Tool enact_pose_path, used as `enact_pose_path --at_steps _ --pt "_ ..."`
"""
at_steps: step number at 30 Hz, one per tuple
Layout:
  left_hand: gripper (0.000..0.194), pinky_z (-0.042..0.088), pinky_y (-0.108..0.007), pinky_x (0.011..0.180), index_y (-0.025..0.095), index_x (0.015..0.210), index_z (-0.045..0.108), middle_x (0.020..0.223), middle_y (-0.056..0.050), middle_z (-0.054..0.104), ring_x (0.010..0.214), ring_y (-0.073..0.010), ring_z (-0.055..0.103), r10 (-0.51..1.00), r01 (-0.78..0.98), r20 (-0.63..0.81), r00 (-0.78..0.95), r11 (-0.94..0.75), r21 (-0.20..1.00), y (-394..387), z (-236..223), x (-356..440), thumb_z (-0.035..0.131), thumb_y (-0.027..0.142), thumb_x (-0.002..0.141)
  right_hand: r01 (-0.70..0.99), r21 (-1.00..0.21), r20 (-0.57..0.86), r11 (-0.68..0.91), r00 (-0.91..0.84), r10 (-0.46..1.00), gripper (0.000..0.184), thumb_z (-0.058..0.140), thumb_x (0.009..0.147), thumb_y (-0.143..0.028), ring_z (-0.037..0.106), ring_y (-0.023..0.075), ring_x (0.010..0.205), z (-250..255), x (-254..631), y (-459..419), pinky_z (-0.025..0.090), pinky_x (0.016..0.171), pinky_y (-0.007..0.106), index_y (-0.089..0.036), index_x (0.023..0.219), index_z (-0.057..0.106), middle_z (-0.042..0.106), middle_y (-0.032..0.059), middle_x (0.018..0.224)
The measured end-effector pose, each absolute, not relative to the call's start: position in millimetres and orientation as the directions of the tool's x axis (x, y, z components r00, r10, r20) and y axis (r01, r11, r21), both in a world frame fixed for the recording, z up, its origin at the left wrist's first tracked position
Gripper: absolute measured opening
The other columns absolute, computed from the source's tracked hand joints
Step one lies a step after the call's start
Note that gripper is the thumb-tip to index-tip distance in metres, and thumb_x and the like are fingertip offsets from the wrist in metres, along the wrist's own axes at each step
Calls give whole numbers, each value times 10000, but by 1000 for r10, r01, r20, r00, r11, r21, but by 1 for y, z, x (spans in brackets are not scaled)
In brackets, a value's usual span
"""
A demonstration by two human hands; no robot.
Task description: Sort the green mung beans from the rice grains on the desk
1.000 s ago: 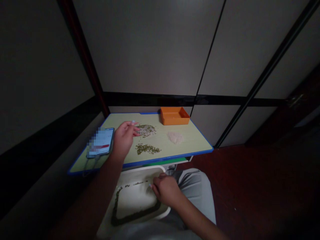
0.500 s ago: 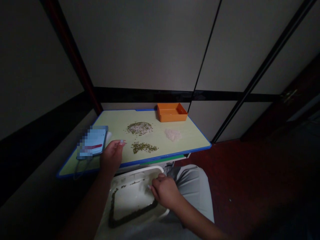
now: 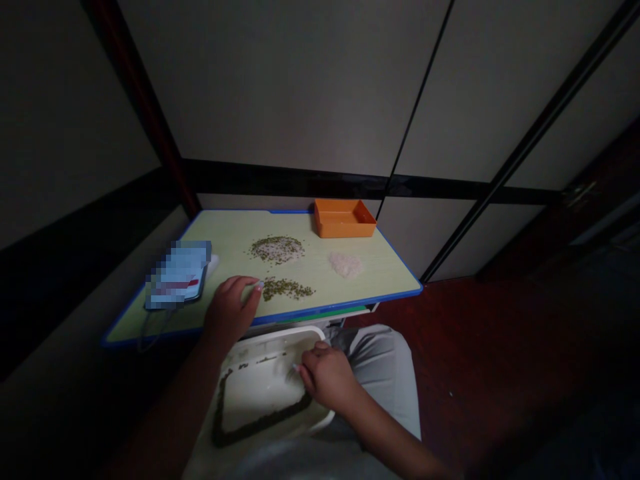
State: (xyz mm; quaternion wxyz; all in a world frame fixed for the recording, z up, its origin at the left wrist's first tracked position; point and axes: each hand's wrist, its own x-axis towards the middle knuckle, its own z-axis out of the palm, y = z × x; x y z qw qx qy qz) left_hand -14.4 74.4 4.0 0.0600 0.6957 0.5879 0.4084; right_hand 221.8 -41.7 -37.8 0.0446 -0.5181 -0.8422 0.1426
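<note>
Green grains (image 3: 291, 289) nr L hand (image 3: 231, 309); R hand (image 3: 327, 375) over tub (image 3: 257, 395).

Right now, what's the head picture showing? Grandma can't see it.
A person's left hand is beside a green grainy pile on a table; their right hand is at a white tub. Farther back are a mixed pile, a pale pile and an orange box.
</note>
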Motion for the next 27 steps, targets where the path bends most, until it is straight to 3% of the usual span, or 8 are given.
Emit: enact_pose_path --at_steps 16,27 --pt "322 553 -474 1107 240 979 693 1132 -113 774 1160 -309 710 866 752 499 0 -330 571 75 2 -15 506 491 908 850 -292 -51 438 -471 880 266 604 1067 -352 720 268 1093 -42 224 -41 522 896 328 -152 1096 776 817 133 1036" --pt "422 508 -544 1181 219 1111 726 1340 -175 739 1310 -358 652 843 833 517 148 -389 394 75 -10 -14 500 539 956 843 -305 -25 443 -472 881 261 626 1055 -379 709 260 1046 -43 225 -42 507 851 319 -165 1061 776 803 124 999"
